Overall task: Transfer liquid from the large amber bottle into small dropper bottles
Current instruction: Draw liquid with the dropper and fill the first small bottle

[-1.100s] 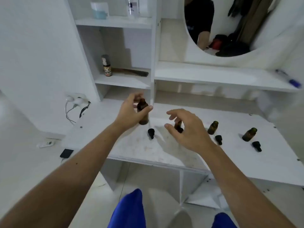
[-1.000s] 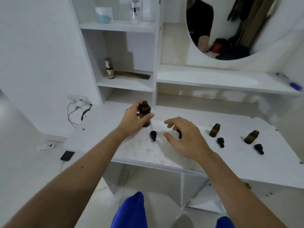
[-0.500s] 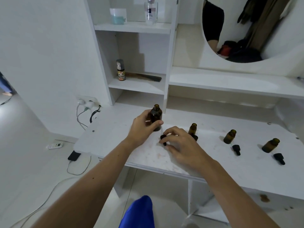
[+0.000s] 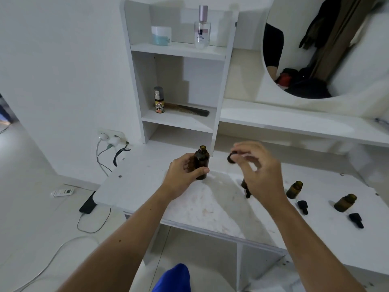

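The left hand (image 4: 185, 175) grips the large amber bottle (image 4: 201, 162), which stands upright and uncapped near the middle of the white tabletop (image 4: 147, 182). At about 3 o'clock from its neck, the right hand (image 4: 259, 169) pinches a black dropper cap (image 4: 231, 158), lifted above the surface. This looks like the drawing step: the dropper probably has to go down into the open mouth, which calls for a steady, centred aim. A small dropper bottle (image 4: 244, 184) stands mostly hidden behind the right hand; two more, a nearer small bottle (image 4: 294, 189) and a far small bottle (image 4: 345, 202), sit open at 4 o'clock, each beside a loose black dropper. The bottles are smooth, round-shouldered amber containers, probably glass; the tabletop is matt and scuffed
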